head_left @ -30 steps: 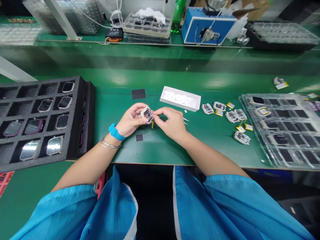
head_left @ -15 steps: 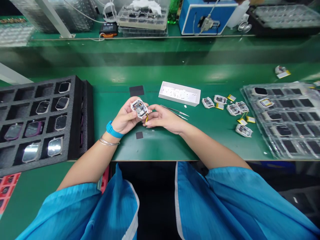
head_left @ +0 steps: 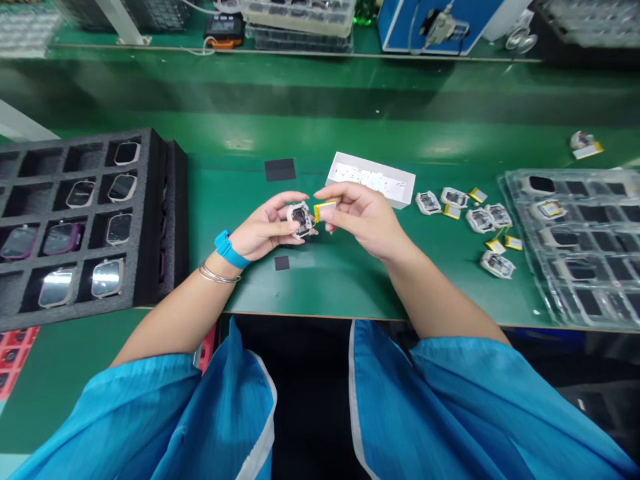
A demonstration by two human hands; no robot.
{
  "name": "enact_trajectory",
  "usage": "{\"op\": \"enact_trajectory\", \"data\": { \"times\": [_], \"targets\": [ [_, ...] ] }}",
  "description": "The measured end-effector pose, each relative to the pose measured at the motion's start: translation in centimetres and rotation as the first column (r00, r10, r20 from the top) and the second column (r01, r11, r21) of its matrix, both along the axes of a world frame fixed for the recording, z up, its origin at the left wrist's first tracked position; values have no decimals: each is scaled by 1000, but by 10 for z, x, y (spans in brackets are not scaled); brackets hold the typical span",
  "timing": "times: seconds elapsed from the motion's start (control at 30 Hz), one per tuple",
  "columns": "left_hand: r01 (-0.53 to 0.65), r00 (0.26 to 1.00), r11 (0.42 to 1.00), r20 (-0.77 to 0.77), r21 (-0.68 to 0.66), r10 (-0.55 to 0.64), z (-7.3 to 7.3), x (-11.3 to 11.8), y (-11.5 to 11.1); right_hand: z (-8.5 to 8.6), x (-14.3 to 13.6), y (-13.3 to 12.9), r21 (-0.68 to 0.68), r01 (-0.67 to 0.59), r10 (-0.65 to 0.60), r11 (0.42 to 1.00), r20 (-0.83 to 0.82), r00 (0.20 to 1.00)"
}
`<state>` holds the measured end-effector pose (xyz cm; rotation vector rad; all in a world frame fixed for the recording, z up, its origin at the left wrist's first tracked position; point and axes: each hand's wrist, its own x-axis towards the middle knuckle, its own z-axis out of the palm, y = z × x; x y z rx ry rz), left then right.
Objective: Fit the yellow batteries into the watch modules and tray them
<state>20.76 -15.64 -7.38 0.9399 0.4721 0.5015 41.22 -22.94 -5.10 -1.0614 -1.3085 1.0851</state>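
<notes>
My left hand [head_left: 265, 230] holds a white watch case [head_left: 301, 220] by its edges, with the circuitry inside facing up. Pinched between the thumb and fingers of my right hand [head_left: 363, 217] is a yellow and silver battery [head_left: 324, 211], just right of the case. Behind my right hand lies a white box [head_left: 373, 175] with small pieces in it. A black rectangle [head_left: 280, 169] is on the table beyond my left hand, and a smaller black square [head_left: 282, 263] lies nearer the table's front edge.
A dark foam tray [head_left: 145, 220] with watches stands at left. Several white cases, one of them here [head_left: 498, 264], lie at right with yellow batteries, beside stacked clear trays [head_left: 545, 267]. A blue machine [head_left: 400, 30] and more trays sit on the back shelf.
My right hand has turned and now shows the battery between its fingertips. The case has been tilted in my left hand. The view has shifted slightly, and the tweezers are no longer visible.
</notes>
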Motion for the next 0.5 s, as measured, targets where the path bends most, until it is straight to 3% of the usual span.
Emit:
{"op": "enact_trajectory", "data": {
  "times": [0.13,0.23,0.5],
  "targets": [
    [143,989,987,-27,-77,-145,2,0,-2,-3,-4,-2,62,33,-37,998,71,997],
    [187,980,974,-41,-125,-194,3,0,-3,-7,-7,-3,121,57,-76,991,155,985],
    [81,985,991,-141,-103,-95,-4,11,-5,-25,-14,3,257,130,-229,958,404,886]
  ]
}}
